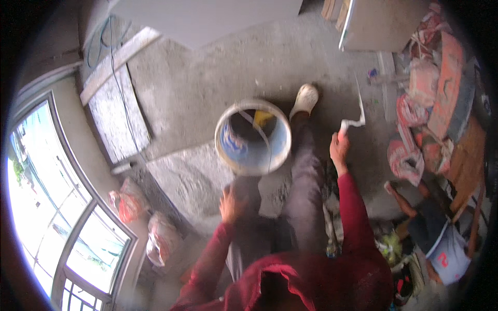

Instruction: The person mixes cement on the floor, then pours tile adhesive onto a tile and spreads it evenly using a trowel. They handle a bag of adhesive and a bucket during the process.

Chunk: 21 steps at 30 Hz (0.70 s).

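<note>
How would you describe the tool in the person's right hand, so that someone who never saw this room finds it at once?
Start at the big round bucket standing on the grey concrete floor. To its right, beyond the white shoe, the right hand is raised. From it rises a thin, bent white handle, the tool; unlike the reddish sacks farther right, it is slim, pale and held off the floor.

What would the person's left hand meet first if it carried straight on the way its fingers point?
Probably the round white bucket: the left hand points up the picture toward its near rim, though depth is unclear.
</note>
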Each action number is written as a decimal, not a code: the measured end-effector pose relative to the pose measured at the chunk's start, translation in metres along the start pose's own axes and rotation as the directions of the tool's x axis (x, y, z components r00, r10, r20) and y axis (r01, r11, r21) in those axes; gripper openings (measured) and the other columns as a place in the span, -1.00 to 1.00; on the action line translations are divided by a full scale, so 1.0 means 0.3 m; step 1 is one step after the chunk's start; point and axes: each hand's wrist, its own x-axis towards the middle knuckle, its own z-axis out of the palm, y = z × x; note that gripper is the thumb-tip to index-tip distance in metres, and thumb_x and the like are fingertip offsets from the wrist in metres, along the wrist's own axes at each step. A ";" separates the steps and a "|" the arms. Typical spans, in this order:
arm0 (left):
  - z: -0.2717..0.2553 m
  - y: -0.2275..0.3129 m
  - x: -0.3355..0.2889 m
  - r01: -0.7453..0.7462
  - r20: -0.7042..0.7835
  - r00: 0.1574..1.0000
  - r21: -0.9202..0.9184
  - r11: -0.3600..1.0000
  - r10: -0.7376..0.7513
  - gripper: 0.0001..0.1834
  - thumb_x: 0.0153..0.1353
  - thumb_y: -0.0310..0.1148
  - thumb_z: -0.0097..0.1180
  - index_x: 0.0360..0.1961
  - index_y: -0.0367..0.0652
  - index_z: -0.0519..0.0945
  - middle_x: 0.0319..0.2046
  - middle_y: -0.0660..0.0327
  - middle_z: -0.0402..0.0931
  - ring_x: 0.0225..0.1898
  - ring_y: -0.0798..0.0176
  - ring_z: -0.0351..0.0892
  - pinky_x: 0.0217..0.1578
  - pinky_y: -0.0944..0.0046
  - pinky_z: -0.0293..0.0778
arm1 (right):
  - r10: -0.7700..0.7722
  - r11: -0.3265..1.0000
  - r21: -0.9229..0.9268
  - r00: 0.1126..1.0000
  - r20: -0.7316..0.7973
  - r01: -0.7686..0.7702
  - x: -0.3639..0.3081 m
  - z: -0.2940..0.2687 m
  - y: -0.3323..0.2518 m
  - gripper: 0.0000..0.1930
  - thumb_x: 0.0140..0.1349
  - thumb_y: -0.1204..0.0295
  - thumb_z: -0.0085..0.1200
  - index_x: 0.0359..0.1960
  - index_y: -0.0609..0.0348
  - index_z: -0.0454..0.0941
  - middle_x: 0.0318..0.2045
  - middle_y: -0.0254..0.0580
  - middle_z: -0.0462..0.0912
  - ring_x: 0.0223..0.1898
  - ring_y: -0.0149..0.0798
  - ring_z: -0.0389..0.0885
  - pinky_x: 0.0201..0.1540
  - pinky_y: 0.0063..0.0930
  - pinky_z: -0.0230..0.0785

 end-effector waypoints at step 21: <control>0.786 -0.619 -0.883 -0.684 -0.079 0.715 0.128 0.718 0.695 -0.44 0.23 0.13 0.09 -0.12 -0.22 0.60 -0.20 -0.01 0.61 0.06 -0.13 0.56 0.29 -0.28 0.18 | -0.112 0.983 -0.134 0.991 0.074 0.121 -1.597 0.211 0.312 -0.47 0.39 0.27 -0.02 0.27 0.38 0.30 0.02 0.43 0.55 0.05 0.34 0.54 0.12 0.04 0.39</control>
